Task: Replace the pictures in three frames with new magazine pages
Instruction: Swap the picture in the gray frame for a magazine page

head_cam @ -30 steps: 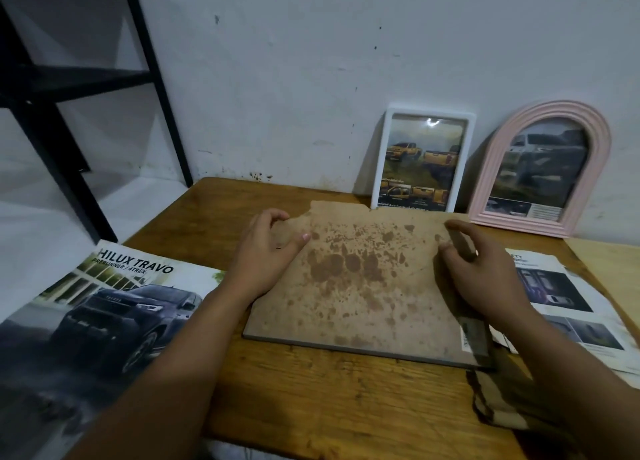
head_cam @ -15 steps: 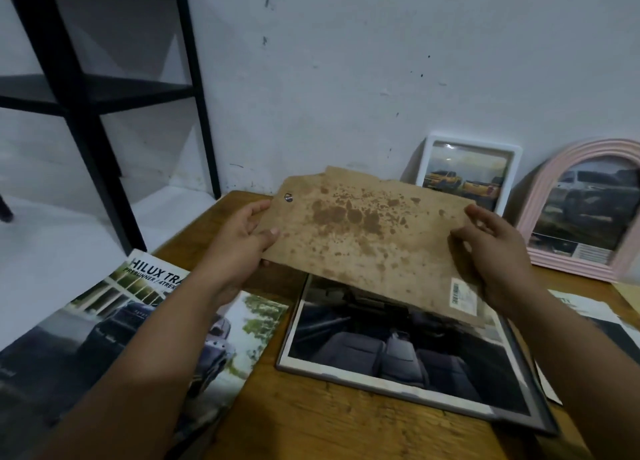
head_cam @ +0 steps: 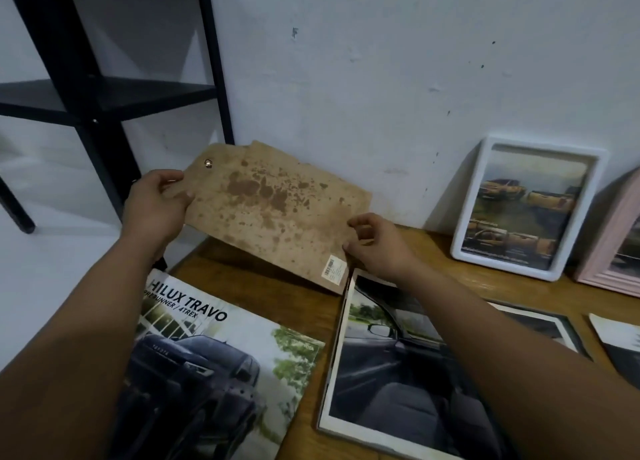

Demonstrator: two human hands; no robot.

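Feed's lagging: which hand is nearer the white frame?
Right. The right hand pinches the backing board's near corner, just left of the white frame; the left hand grips its far end.

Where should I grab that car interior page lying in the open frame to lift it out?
Pinch the page at its bare near-left corner, from the front. It lies flat in the frame; the right arm crosses its right side, so that corner is probably easiest.

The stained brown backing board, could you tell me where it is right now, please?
In the head view the stained brown backing board is held up left of centre between both hands, the left hand and right hand, above the wooden table.
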